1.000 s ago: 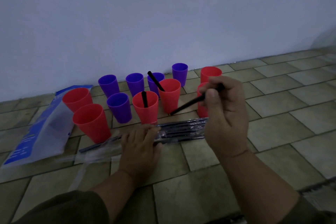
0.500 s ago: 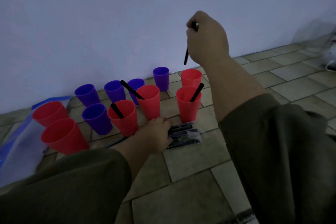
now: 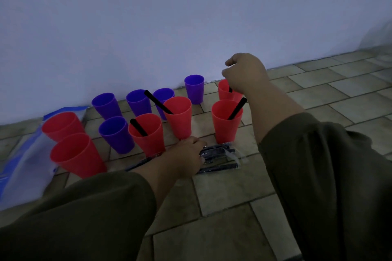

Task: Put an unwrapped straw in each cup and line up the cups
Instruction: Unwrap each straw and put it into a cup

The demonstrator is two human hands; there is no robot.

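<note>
Red cups [image 3: 76,154]: six, upright on the tiled floor [image 3: 233,193]. Five stand left of the right-hand fingers and nearer the person.
Far red cup [image 3: 224,92]: the sixth, directly beneath the right-hand fingers.
Purple cups [image 3: 115,133]: five, upright, all left of the right-hand fingers. Four stand along the wall [image 3: 191,17] and one stands nearer.
Straws in cups [image 3: 158,101]: three, black, each leaning in its own red cup, just beyond the left-hand fingers.
Held straw [image 3: 230,89]: one. A short black length shows below the right hand, with its lower end inside the far red cup.
Right hand [image 3: 244,74]: fingers curled and closed on the held straw.
Left hand [image 3: 188,154]: lies on the pack, fingers loosely bent, pressing it to the floor.
Pack of wrapped straws [image 3: 220,153]: one, in clear wrap, under the left-hand fingers and reaching out to their right.
Plastic bag [image 3: 21,154]: one, blue and white, well left of the left-hand fingers.
Hard to make out: the number of straws in the pack cannot be counted. One purple cup is partly behind a red cup. The pinch on the held straw is hidden by the back of the hand. The bag is cut off at the frame edge and its print is unreadable.
</note>
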